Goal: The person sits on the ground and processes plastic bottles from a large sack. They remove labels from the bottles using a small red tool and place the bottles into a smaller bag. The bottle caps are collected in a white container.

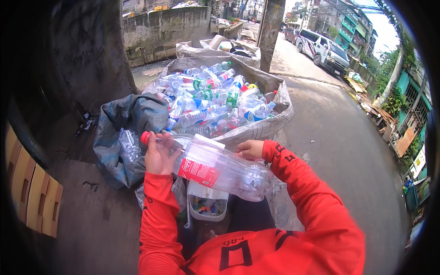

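Note:
A large clear plastic bottle (238, 173) with a red cap (145, 138) and a red label (198, 172) lies slantwise before me. My left hand (160, 153) is wrapped round its neck end, just below the cap. A white strip (208, 141) stands out from the bottle's far side, beyond the label. Along that same side, near the base, my right hand (250, 149) has its fingers curled closed. What those fingers hold, if anything, is hidden.
Ahead stands a big open sack (279, 107) heaped with clear bottles (208, 94). A grey-blue sack (110, 137) slumps at left, by wooden slats (39, 192). Below the bottle sits a white container (208, 215) of coloured caps. A van (323, 51) is on the road.

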Demonstrator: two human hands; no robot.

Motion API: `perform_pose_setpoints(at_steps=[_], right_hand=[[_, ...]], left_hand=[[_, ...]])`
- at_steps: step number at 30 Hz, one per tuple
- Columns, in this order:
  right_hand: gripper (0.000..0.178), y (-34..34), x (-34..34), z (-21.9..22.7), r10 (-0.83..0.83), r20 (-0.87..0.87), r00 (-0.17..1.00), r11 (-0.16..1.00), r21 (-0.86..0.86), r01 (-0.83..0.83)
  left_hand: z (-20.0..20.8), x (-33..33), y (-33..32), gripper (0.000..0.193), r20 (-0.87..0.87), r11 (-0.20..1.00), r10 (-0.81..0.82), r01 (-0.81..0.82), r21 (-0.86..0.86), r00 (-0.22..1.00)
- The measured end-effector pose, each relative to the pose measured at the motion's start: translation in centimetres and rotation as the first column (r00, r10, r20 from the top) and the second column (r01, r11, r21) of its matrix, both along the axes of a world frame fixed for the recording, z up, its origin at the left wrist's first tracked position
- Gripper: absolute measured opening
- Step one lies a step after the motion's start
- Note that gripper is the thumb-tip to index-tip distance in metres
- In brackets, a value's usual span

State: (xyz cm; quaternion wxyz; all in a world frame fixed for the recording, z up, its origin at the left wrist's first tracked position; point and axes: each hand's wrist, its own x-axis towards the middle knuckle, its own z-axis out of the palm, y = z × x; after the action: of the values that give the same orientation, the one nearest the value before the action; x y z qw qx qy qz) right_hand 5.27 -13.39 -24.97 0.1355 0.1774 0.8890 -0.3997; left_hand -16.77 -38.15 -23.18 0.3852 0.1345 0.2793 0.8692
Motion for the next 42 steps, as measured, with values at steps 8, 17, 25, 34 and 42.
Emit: perform_pose_setpoints(at_steps=[8,17,25,34,42], right_hand=[[0.019,-7.2,1.7,9.5,-0.022,-0.625,0.780,0.935,0.264,0.237],[0.016,-9.9,1.4,10.3,0.225,-0.540,0.811,0.639,0.710,0.295],[0.026,-10.6,0.8,9.5,0.295,-0.458,0.838,0.586,0.780,0.220],[0.052,-10.1,-1.4,8.2,0.153,-0.265,0.952,0.627,0.771,0.114],[0.044,-7.7,-1.3,8.8,0.078,-0.316,0.946,0.796,0.591,0.132]], left_hand=[[1.9,-0.2,0.2,0.029,-0.043,0.984,0.160,-0.163,-0.066,0.986],[2.6,0.6,0.7,0.025,-0.130,0.950,0.266,-0.283,-0.129,0.955],[2.5,1.0,1.3,0.027,-0.112,0.923,0.292,-0.311,-0.227,0.950],[0.6,1.0,2.9,0.018,-0.038,0.934,0.283,-0.285,-0.217,0.958],[-0.3,-0.9,1.9,0.027,-0.211,0.968,0.057,-0.105,-0.227,0.976]])
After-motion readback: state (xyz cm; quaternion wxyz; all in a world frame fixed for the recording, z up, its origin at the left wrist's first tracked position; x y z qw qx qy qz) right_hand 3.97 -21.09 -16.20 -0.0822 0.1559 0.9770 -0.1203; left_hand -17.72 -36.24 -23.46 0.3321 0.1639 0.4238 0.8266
